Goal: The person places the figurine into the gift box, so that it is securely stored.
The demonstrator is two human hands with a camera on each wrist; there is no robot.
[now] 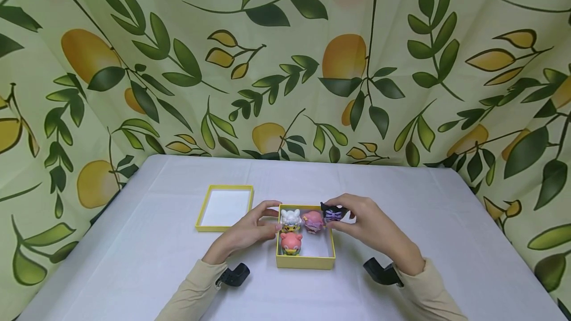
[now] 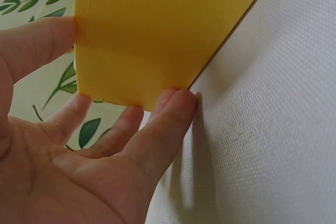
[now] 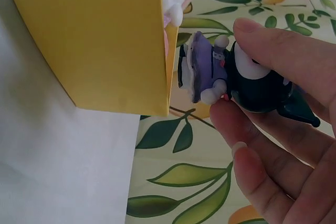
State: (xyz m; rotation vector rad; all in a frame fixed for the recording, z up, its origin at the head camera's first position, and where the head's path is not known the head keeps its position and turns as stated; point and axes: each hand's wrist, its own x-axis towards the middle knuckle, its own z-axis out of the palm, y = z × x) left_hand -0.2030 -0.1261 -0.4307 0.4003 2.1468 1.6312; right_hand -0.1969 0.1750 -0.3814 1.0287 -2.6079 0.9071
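A yellow box [image 1: 305, 262] with a white inside holds a white figurine [image 1: 291, 218], a pink figurine in purple [image 1: 313, 222] and a coral-pink figurine [image 1: 291, 243]. My left hand [image 1: 252, 229] grips the box at its left side, thumb on the rim and fingers around the far corner [image 2: 144, 103]. Between the thumb and fingers of my right hand [image 1: 366, 219] is a black-hooded figurine [image 3: 257, 80] with a purple dress. It is held by its head just past the box's right rim, feet turned toward the box in the right wrist view.
A shallow yellow-edged lid [image 1: 224, 229], white inside up, lies left of the box. White cloth [image 1: 147, 261] covers the table, and a leaf-and-fruit patterned curtain [image 1: 294, 38] hangs behind it. A black wrist mount [image 1: 235, 275] sits at each cuff.
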